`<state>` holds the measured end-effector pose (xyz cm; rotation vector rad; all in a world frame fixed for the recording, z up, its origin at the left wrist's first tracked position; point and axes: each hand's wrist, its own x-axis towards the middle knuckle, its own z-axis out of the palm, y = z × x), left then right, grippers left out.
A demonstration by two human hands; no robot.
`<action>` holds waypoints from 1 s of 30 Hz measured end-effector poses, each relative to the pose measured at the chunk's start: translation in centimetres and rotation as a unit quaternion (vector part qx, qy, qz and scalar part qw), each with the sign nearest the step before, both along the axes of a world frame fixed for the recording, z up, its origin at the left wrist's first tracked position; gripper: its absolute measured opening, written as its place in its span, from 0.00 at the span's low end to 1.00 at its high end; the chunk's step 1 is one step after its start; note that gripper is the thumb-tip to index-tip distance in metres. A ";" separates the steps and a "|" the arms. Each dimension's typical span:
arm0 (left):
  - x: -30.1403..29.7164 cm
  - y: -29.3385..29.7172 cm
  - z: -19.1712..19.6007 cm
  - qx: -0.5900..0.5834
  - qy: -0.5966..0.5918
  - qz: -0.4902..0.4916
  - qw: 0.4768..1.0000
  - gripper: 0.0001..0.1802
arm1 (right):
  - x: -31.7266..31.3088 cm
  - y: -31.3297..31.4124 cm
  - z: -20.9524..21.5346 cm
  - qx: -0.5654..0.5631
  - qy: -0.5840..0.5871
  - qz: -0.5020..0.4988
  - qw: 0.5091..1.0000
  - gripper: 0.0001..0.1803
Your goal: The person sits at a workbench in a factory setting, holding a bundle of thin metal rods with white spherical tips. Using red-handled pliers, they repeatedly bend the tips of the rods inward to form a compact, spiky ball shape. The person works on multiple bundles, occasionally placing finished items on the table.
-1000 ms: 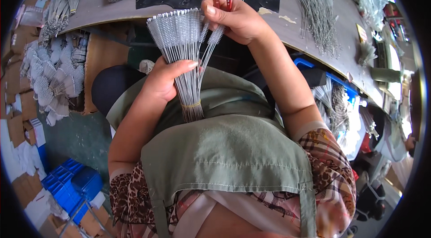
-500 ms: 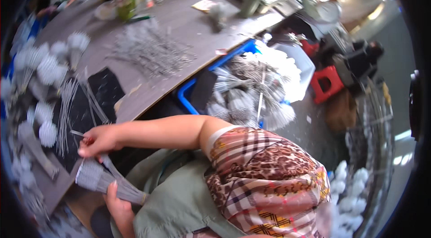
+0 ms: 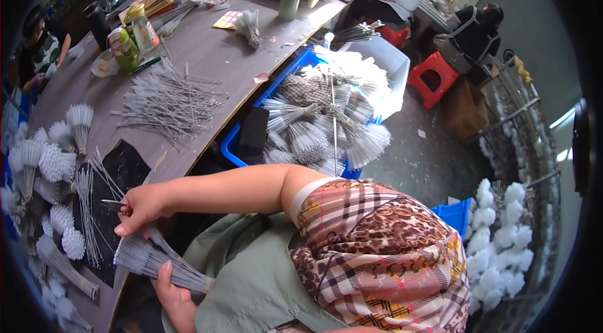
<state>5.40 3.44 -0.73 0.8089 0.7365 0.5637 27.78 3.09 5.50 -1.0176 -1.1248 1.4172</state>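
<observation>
My left hand (image 3: 173, 292) is closed round a bundle of thin grey wire stems (image 3: 164, 264) with pale, bead-like tips. The tips fan out to the left, and the narrow tied end lies against my green apron (image 3: 245, 283). Just above the bundle, my right hand (image 3: 143, 207) is closed on small scissors (image 3: 114, 205), whose metal blades stick out to the left; the fingers mostly hide the handle. A few stems (image 3: 162, 242) run beside the bundle toward my right hand. Loose stems (image 3: 89, 214) lie on a black sheet (image 3: 129, 163) beyond it.
Tied white-tipped bundles (image 3: 56, 163) crowd the table's left side. A heap of loose stems (image 3: 166, 104) lies farther back, near bottles (image 3: 124, 50). A blue crate (image 3: 235, 148) of bundles stands by the table edge. A red stool (image 3: 433, 79) and other people are beyond.
The whole view has shifted and become sharper. My hands keep nearly the same places around the bundle, with the scissors still in my right hand.
</observation>
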 end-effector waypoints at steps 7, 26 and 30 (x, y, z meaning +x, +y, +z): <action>0.8 -1.6 1.3 -0.004 -0.014 0.041 0.999 0.27 | -0.8 0.2 -1.5 -0.002 0.057 0.019 0.998 0.15; -5.0 -2.5 -0.1 -0.043 -0.055 0.121 0.990 0.17 | -6.6 3.9 -3.3 -0.006 0.056 0.163 0.985 0.15; -4.5 -2.1 0.1 -0.042 -0.051 0.112 0.992 0.16 | -6.3 3.9 -3.7 -0.006 -0.003 0.107 0.994 0.18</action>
